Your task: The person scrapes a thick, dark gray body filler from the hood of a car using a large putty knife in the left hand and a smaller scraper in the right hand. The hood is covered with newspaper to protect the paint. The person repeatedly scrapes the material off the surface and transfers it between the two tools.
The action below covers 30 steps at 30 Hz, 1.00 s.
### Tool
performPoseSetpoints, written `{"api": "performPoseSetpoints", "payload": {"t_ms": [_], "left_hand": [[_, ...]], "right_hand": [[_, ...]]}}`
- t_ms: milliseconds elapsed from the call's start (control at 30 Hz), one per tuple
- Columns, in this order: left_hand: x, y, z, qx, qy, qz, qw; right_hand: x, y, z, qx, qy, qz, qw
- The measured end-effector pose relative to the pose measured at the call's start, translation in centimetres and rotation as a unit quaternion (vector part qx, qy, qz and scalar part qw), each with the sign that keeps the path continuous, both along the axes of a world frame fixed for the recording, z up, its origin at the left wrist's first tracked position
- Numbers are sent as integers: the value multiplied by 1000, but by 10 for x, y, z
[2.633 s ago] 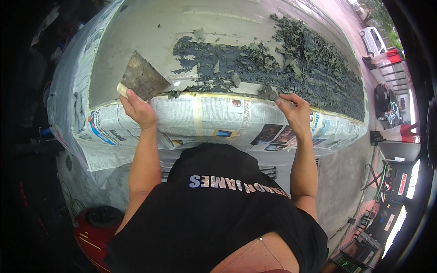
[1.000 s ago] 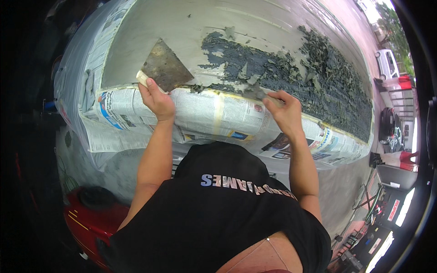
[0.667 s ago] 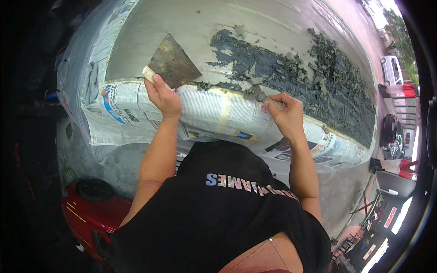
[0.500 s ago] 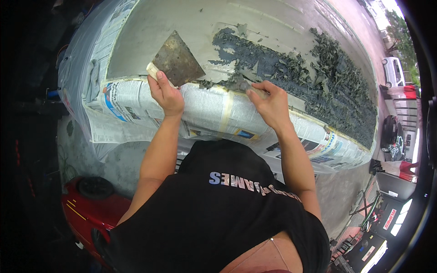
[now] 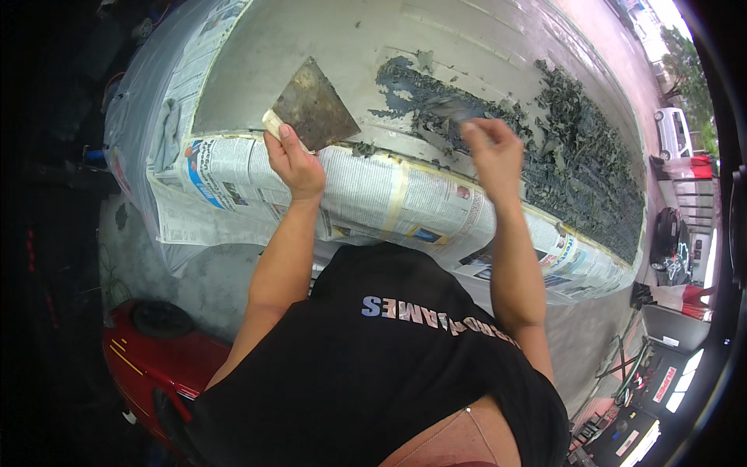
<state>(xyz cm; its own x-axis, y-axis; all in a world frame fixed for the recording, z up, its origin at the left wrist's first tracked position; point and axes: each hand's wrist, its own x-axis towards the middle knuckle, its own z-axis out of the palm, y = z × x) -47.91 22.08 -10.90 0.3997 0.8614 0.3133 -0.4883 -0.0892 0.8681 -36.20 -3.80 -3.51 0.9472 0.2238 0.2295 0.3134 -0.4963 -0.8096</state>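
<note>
My left hand (image 5: 297,165) is closed on the pale handle of a wide, stained metal scraper (image 5: 315,105). Its square blade is tilted above the near edge of a grey vehicle panel (image 5: 257,70). In my right hand (image 5: 498,156) is a putty knife (image 5: 451,110), smeared by motion. The knife's blade is over the dark, wrinkled, peeling paint (image 5: 576,148) covering the panel's middle and right; whether it touches cannot be made out. Small loose paint flakes (image 5: 364,149) lie along the panel's near edge by the wide scraper.
Taped newspaper (image 5: 366,183) covers the panel's near border, and plastic sheeting (image 5: 140,117) hangs at the left. A grey cloth (image 5: 166,132) lies on the left masking. Behind at lower left is a red car (image 5: 148,358). Tool storage (image 5: 657,381) stands at lower right.
My right hand and the putty knife have moved right and away from the near edge, onto the peeling paint. My left hand keeps the wide scraper; the whole view has shifted slightly.
</note>
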Motion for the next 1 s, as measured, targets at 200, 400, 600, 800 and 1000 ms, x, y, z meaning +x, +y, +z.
{"api": "performPoseSetpoints", "payload": {"t_ms": [200, 400, 600, 800, 1000], "left_hand": [[-2, 0, -6, 7, 29, 5, 1000], [3, -2, 3, -21, -12, -16, 1000], [-1, 0, -2, 3, 20, 1, 1000], [0, 3, -6, 23, 26, 8, 999], [0, 4, -13, 2, 22, -6, 1000]], "right_hand": [[6, -78, 100, 83, -26, -97, 991], [14, -137, 69, -276, -110, -167, 940], [-46, -107, 20, -84, -13, -6, 996], [-65, -89, -2, -70, 1, 54, 996], [-67, -77, 2, -127, -63, 89, 986]]}}
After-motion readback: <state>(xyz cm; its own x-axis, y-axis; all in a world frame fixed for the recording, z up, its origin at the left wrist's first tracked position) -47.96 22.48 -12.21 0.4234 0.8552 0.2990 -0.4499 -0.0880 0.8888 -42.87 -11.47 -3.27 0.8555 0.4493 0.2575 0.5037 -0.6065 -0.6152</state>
